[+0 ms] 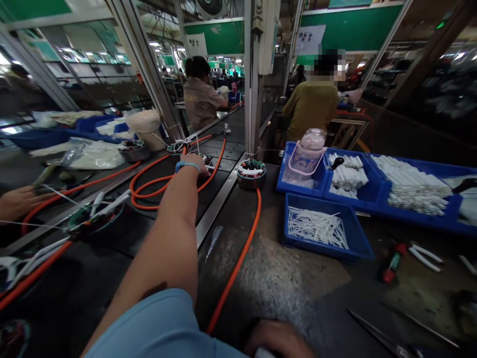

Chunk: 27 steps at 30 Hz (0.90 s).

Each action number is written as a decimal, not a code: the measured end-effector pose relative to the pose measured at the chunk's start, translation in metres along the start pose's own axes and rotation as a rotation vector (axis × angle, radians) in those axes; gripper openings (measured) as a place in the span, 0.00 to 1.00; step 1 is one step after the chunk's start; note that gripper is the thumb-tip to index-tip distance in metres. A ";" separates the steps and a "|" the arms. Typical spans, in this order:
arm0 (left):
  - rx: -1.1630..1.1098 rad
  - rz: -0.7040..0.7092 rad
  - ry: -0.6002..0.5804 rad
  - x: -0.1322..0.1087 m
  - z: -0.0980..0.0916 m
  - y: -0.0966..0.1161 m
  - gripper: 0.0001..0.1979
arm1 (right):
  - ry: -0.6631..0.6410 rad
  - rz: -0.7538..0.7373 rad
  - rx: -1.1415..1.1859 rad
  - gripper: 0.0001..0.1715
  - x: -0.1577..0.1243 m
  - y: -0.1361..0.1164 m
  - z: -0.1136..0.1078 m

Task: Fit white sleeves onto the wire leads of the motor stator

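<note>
The person's left hand (194, 161), with a blue wristband (187, 164), reaches far forward over the dark conveyor (219, 149) and lies against a wired ring unit (207, 160), covering part of it; whether the fingers close on the unit or on its leads cannot be told. Orange cable (143, 203) loops on the conveyor just beside that hand, and another wired ring (181, 148) sits just beyond. The right hand (278, 340) is low at the bottom edge, blurred and cut off, over the near bench (268, 293); a pale patch shows by it, and its grip cannot be made out. On the bench, beside the metal rail (215, 206), stands a wound core (252, 174) with its own orange lead (244, 248) running toward the person. To the right, a blue tray (357, 231) holds thin white strips (316, 226), in front of blue bins (382, 200) with white tubes (413, 181) and a clear bottle (309, 151). Red-handled pliers (394, 262) lie near the tray. At far left, a co-worker's hand (17, 204) is near another orange cable (78, 189).
</note>
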<state>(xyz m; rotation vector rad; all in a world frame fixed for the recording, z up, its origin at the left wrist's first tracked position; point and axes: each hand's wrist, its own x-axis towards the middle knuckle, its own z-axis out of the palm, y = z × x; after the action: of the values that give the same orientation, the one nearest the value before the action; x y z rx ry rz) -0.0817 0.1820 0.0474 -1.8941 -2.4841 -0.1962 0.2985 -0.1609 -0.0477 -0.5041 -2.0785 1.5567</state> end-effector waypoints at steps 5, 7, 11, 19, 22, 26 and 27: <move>-0.030 -0.020 0.062 -0.054 0.003 -0.002 0.30 | 0.017 -0.003 -0.039 0.17 -0.004 -0.013 0.000; -0.050 -0.075 0.099 -0.077 0.002 0.004 0.27 | 0.040 0.053 -0.058 0.13 -0.008 -0.016 0.003; -0.149 -0.116 0.164 -0.122 -0.013 0.022 0.23 | 0.105 0.140 -0.035 0.12 -0.013 -0.021 0.010; -0.270 0.295 0.101 -0.269 -0.048 0.091 0.18 | 0.082 -0.005 -0.226 0.14 -0.019 -0.040 0.013; -0.165 0.709 0.036 -0.337 -0.041 0.144 0.18 | 0.004 -0.204 -0.512 0.17 -0.026 -0.042 0.022; -0.061 0.949 -0.032 -0.405 -0.029 0.201 0.15 | -0.068 -0.355 -0.794 0.19 -0.036 -0.049 0.038; -0.076 0.976 -0.013 -0.413 -0.030 0.205 0.17 | -0.062 -0.348 -0.811 0.19 -0.039 -0.053 0.039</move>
<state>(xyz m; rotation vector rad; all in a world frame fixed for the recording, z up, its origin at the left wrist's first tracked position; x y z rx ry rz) 0.2241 -0.1644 0.0606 -2.8353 -1.2964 -0.2430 0.3076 -0.2278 -0.0121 -0.3256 -2.6257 0.4987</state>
